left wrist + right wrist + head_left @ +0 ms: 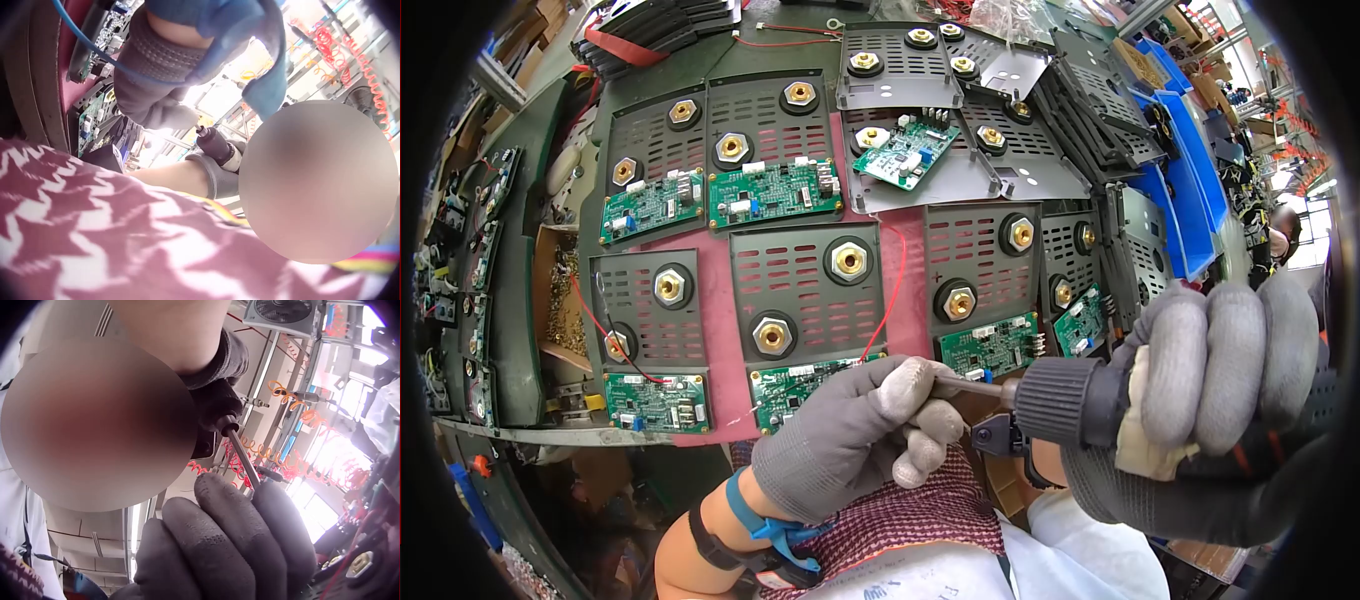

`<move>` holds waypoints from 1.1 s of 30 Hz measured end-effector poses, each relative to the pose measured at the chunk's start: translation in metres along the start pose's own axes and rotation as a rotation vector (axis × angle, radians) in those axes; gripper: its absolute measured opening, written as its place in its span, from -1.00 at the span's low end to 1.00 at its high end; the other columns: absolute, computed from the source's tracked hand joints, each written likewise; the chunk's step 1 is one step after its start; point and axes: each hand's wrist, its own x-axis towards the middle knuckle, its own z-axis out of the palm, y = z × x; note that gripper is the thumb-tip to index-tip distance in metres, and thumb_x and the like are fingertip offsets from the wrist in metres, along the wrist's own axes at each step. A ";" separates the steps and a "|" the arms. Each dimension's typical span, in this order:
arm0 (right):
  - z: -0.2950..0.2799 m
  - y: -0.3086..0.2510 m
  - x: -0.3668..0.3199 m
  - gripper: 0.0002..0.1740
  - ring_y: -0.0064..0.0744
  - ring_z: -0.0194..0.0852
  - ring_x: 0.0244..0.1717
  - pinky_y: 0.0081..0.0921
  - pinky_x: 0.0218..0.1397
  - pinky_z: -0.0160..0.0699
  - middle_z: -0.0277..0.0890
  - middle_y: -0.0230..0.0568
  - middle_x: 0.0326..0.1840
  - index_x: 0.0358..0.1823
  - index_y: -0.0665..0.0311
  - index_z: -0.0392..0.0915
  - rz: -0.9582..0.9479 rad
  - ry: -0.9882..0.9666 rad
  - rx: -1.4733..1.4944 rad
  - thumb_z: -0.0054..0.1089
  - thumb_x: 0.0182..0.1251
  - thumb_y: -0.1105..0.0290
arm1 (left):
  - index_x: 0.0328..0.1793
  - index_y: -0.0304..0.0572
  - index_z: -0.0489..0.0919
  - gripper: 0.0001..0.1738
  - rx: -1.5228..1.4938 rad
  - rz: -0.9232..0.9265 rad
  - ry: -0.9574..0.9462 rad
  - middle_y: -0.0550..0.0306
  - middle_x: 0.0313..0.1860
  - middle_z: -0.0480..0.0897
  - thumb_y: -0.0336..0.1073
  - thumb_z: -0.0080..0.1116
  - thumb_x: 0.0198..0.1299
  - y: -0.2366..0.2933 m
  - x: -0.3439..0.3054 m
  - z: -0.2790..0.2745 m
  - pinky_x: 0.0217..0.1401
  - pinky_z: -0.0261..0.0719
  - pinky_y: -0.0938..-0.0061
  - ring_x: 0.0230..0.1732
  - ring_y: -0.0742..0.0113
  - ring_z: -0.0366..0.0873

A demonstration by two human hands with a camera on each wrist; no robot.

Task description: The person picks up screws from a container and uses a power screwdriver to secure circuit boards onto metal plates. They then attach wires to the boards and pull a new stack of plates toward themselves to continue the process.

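Note:
My right hand (pixel 1230 390), in a grey glove, grips a black electric screwdriver (pixel 1060 400) whose body has a pale wrap under the fingers. Its metal bit (pixel 975 388) points left, toward my left hand (pixel 860 430). Thumb and forefinger of that gloved left hand pinch the bit near its tip; whether a screw sits on the tip I cannot tell. Both hands are in front of the near table edge, close to a green circuit board (pixel 775 393) on a dark slotted panel (pixel 800 275). In the left wrist view the screwdriver (pixel 215 147) shows beyond the left glove.
More slotted panels with brass terminals (pixel 668 285) and green boards (pixel 655 205) lie in rows on a pink mat (pixel 720 330). One loose board (pixel 907 150) rests on stacked panels. A box of small screws (pixel 565 300) stands left, blue bins (pixel 1190 180) right.

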 end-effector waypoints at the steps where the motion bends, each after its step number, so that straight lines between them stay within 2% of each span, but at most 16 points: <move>1: 0.011 0.006 0.012 -0.70 -0.57 0.16 -0.69 -0.67 -0.63 0.31 0.21 -0.38 -0.66 -0.47 0.16 0.21 -0.053 -0.085 0.030 0.20 0.09 0.61 | 0.00 -0.31 0.43 -0.46 0.000 -0.001 0.001 0.18 -0.48 0.53 0.11 0.02 0.29 -0.001 0.001 0.000 -0.57 0.32 0.61 -0.58 0.48 0.40; 2: 0.016 0.010 0.018 -0.70 -0.55 0.15 -0.69 -0.64 -0.63 0.30 0.21 -0.38 -0.66 -0.47 0.16 0.20 -0.104 -0.169 0.060 0.21 0.09 0.59 | 0.01 -0.31 0.43 -0.47 0.011 0.024 -0.020 0.18 -0.48 0.53 0.09 0.03 0.29 -0.002 0.003 -0.001 -0.56 0.33 0.61 -0.58 0.49 0.40; 7: 0.010 0.014 0.019 -0.74 -0.52 0.20 -0.62 -0.62 -0.60 0.34 0.24 -0.37 -0.63 -0.44 0.16 0.23 -0.116 -0.182 0.036 0.20 0.15 0.48 | 0.02 -0.32 0.43 -0.50 0.092 0.093 -0.039 0.17 -0.48 0.55 0.05 0.03 0.31 -0.011 0.014 -0.005 -0.56 0.34 0.59 -0.60 0.49 0.39; 9: 0.007 0.014 0.018 -0.76 -0.51 0.22 -0.58 -0.61 -0.58 0.35 0.25 -0.37 -0.61 -0.42 0.16 0.24 -0.127 -0.192 0.021 0.20 0.18 0.42 | 0.03 -0.34 0.43 -0.51 0.131 0.203 -0.009 0.14 -0.47 0.57 0.02 0.01 0.33 -0.015 0.019 -0.005 -0.56 0.35 0.59 -0.62 0.48 0.40; 13: 0.002 0.015 0.019 -0.75 -0.49 0.27 -0.51 -0.58 -0.55 0.39 0.28 -0.36 -0.58 -0.39 0.16 0.27 -0.158 -0.214 -0.002 0.19 0.23 0.31 | 0.03 -0.37 0.43 -0.47 0.177 0.178 0.003 0.11 -0.46 0.59 0.06 -0.07 0.36 -0.014 0.020 -0.002 -0.56 0.37 0.58 -0.60 0.45 0.42; 15: 0.003 0.019 0.021 -0.75 -0.48 0.29 -0.49 -0.58 -0.54 0.40 0.28 -0.36 -0.57 -0.38 0.16 0.27 -0.163 -0.218 -0.004 0.19 0.25 0.28 | 0.06 -0.42 0.42 -0.39 0.236 0.141 -0.004 0.05 -0.41 0.60 0.13 -0.15 0.37 -0.013 0.019 0.004 -0.53 0.40 0.58 -0.55 0.41 0.47; 19: 0.027 0.052 0.034 -0.62 -0.50 0.34 -0.44 -0.60 -0.50 0.44 0.35 -0.33 -0.34 -0.12 0.27 0.33 -0.384 -0.175 -0.065 0.05 0.38 0.07 | 0.14 -0.46 0.38 -0.30 0.195 0.003 0.132 -0.02 -0.34 0.60 0.19 -0.24 0.38 -0.024 0.013 0.004 -0.44 0.50 0.56 -0.47 0.37 0.52; 21: 0.035 0.076 0.043 -0.50 -0.47 0.36 -0.44 -0.58 -0.47 0.45 0.35 -0.27 -0.34 -0.11 0.32 0.29 -0.687 0.050 -0.029 0.04 0.35 -0.04 | 0.21 -0.53 0.27 -0.33 0.417 -0.152 0.102 -0.09 -0.18 0.58 0.08 -0.19 0.41 -0.038 0.013 -0.004 -0.22 0.64 0.49 -0.29 0.35 0.57; 22: 0.040 0.085 0.038 -0.50 -0.48 0.35 -0.51 -0.53 -0.46 0.48 0.32 -0.27 -0.47 -0.20 0.29 0.27 -0.645 0.307 -0.030 0.06 0.33 -0.06 | 0.18 -0.52 0.28 -0.42 0.367 -0.150 0.101 -0.11 -0.11 0.56 0.00 -0.17 0.42 -0.043 0.014 -0.004 -0.21 0.64 0.49 -0.26 0.34 0.57; 23: 0.040 0.085 0.038 -0.50 -0.48 0.35 -0.51 -0.53 -0.46 0.48 0.32 -0.27 -0.47 -0.20 0.29 0.27 -0.642 0.303 -0.031 0.06 0.33 -0.06 | 0.18 -0.52 0.28 -0.42 0.361 -0.148 0.101 -0.11 -0.11 0.56 0.00 -0.17 0.42 -0.046 0.019 -0.004 -0.21 0.64 0.49 -0.26 0.34 0.57; 25: 0.039 0.086 0.037 -0.50 -0.49 0.31 -0.53 -0.54 -0.48 0.45 0.30 -0.28 -0.49 -0.22 0.29 0.26 -0.605 0.288 -0.048 0.07 0.32 -0.07 | 0.16 -0.48 0.31 -0.48 0.230 -0.103 0.245 -0.10 -0.09 0.54 -0.05 -0.18 0.43 -0.049 0.032 0.000 -0.19 0.63 0.48 -0.25 0.33 0.57; 33: 0.040 0.089 0.036 -0.50 -0.53 0.17 -0.60 -0.59 -0.53 0.31 0.20 -0.34 -0.56 -0.28 0.26 0.24 -0.475 0.209 -0.131 0.09 0.29 -0.08 | 0.12 -0.53 0.32 -0.50 0.227 -0.096 0.314 -0.09 -0.13 0.56 -0.09 -0.16 0.42 -0.071 0.051 -0.003 -0.25 0.65 0.47 -0.29 0.30 0.59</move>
